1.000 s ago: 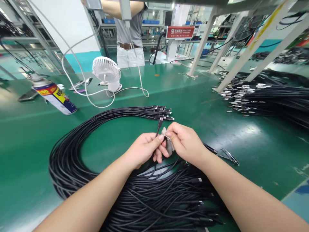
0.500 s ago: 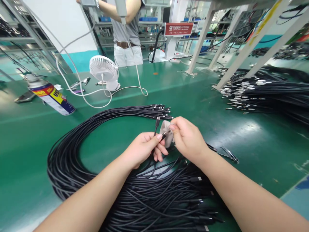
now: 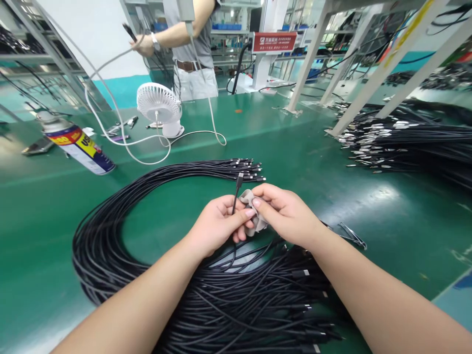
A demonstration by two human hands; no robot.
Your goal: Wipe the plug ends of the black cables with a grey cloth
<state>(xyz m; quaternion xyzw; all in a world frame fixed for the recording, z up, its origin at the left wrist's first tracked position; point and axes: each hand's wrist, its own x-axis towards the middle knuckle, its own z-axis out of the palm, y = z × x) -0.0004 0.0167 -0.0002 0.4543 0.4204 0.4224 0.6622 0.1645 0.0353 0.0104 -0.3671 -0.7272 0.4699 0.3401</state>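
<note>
My left hand (image 3: 220,220) is closed on a thin black cable (image 3: 238,187), whose plug with a pale metal tip sticks up above the fingers. In my right hand (image 3: 285,210) a crumpled grey cloth (image 3: 254,223) is pinched between thumb and fingers, pressed up against the left fingertips. The cable's other plug is hidden between the hands and the cloth. Below and to the left lies a big looped bundle of black cables (image 3: 99,246); its far plug ends (image 3: 245,168) rest on the green table just beyond my hands.
A white fan (image 3: 158,105) with a trailing white cord and a tilted spray can (image 3: 79,147) stand at the left back. Nail clippers (image 3: 352,235) lie right of my right forearm. Another cable heap (image 3: 405,142) sits by the metal legs at right. A person (image 3: 193,54) stands opposite.
The cloth has moved in over the plug end that showed between my hands, and my right hand has come closer to the left. The person opposite has lowered an arm, holding dark cables.
</note>
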